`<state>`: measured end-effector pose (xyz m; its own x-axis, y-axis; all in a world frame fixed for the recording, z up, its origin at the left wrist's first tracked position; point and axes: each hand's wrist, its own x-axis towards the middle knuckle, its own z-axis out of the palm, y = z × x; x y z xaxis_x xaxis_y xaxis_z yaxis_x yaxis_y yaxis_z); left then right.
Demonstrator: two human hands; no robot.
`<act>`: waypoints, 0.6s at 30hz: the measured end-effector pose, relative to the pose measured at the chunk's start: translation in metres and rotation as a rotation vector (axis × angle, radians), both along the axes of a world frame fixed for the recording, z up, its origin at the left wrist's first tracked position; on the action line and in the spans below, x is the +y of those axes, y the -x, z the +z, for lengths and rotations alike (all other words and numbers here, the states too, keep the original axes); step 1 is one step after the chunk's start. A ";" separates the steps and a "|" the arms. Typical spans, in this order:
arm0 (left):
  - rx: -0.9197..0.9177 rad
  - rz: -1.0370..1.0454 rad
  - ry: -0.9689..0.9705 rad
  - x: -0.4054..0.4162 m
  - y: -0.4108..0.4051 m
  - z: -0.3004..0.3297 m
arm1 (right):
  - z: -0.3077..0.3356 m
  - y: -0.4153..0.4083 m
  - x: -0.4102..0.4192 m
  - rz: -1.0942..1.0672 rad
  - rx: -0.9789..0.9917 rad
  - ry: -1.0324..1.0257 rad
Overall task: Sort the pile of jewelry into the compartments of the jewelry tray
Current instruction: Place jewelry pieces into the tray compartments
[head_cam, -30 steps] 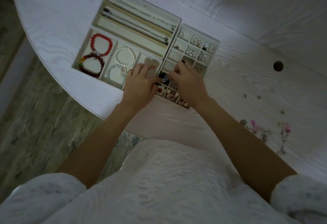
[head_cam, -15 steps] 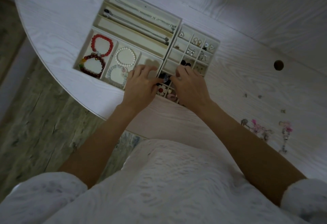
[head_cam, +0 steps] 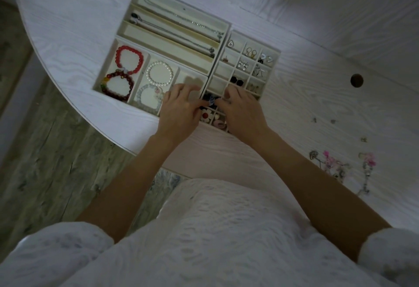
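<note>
Jewelry (head_cam: pixel 335 166) left on the counter (head_cam: pixel 317 105), right of the jewelry tray (head_cam: pixel 226 23), looks light, tangly, best pinched by a chain, while both hands (head_cam: pixel 179 109) (head_cam: pixel 242 112) finger a small dark piece (head_cam: pixel 209 100), grip unclear.

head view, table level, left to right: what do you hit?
red bead bracelet → pearl bracelet → left hand → right hand → table hole → pink charm strand
</note>
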<state>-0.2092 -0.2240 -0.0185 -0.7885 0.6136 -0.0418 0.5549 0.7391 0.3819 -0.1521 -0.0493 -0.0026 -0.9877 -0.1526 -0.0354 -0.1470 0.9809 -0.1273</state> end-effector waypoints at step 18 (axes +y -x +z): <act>-0.072 0.149 -0.305 0.017 -0.031 0.023 | 0.051 -0.064 0.038 -0.176 0.082 0.171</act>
<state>-0.1786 -0.2066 0.0044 -0.8719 0.4851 0.0666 0.4131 0.6557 0.6319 -0.0877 -0.0117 0.0480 -0.9980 0.0254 0.0570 0.0079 0.9576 -0.2879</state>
